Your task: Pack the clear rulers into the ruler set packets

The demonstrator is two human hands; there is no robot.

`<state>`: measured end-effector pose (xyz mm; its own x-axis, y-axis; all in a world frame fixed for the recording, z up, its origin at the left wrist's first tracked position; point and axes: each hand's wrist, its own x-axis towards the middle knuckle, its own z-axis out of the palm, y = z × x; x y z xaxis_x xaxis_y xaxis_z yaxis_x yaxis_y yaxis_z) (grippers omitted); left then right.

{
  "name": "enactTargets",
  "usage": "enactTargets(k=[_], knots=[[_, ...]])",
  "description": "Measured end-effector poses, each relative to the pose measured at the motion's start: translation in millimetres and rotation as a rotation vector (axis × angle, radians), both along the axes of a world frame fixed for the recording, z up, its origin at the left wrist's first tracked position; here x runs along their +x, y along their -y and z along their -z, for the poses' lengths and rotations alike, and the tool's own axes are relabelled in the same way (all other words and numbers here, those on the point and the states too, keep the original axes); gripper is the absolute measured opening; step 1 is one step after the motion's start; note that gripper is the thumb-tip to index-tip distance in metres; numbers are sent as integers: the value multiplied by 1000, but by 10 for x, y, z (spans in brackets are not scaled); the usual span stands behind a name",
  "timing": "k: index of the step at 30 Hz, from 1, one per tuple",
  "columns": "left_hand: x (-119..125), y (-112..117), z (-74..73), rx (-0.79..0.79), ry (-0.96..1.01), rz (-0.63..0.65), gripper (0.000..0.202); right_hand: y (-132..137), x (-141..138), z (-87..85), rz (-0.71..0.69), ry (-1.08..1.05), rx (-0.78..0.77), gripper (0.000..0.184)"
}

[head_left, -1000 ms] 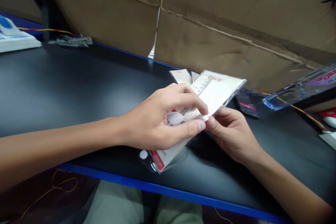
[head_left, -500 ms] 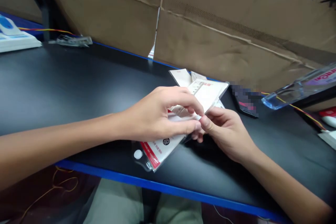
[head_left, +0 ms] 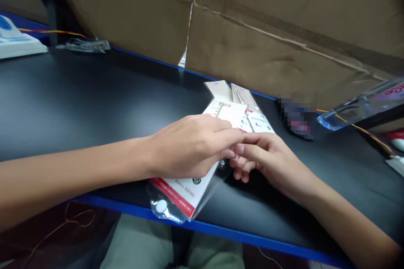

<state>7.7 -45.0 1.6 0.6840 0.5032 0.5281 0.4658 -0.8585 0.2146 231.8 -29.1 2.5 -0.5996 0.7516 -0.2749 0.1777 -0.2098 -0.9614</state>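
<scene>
A clear plastic sleeve holding a white and red packet card point(head_left: 186, 191) lies on the black table point(head_left: 78, 101), its snap end jutting over the blue front edge. My left hand point(head_left: 192, 145) lies over its middle, fingers closed on it. My right hand point(head_left: 268, 157) meets the left at the sleeve's right side, fingers curled and pinching it. Just beyond the fingertips, several more white cards and packets point(head_left: 243, 111) lie fanned on the table.
Large cardboard boxes point(head_left: 252, 21) wall off the far side of the table. A clear plastic case point(head_left: 360, 105) and coloured wires lie at the right, a dark blurred item point(head_left: 295, 117) beside them. A white device point(head_left: 15, 42) sits far left.
The packet that was tilted up between both hands has come down flat onto the table. The sleeve has slid toward the front edge, and both hands have lowered with it.
</scene>
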Motion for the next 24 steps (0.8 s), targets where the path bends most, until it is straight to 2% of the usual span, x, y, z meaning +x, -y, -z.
enactTargets(k=[4, 6, 11, 15, 24], knots=[[0, -3, 47, -68, -18, 0, 12, 47, -25, -11, -29, 117, 26, 27], [13, 10, 63, -95, -3, 13, 14, 70, -45, -13, -65, 135, 31, 26], [67, 49, 85, -188, 174, 59, 15, 111, -94, -39, -26, 147, 43, 20], [109, 72, 63, -260, 288, 74, 19, 128, -103, -58, -24, 146, 9, 19], [152, 86, 21, -391, 317, 21, 16, 120, -60, 9, 26, 104, -92, 18]])
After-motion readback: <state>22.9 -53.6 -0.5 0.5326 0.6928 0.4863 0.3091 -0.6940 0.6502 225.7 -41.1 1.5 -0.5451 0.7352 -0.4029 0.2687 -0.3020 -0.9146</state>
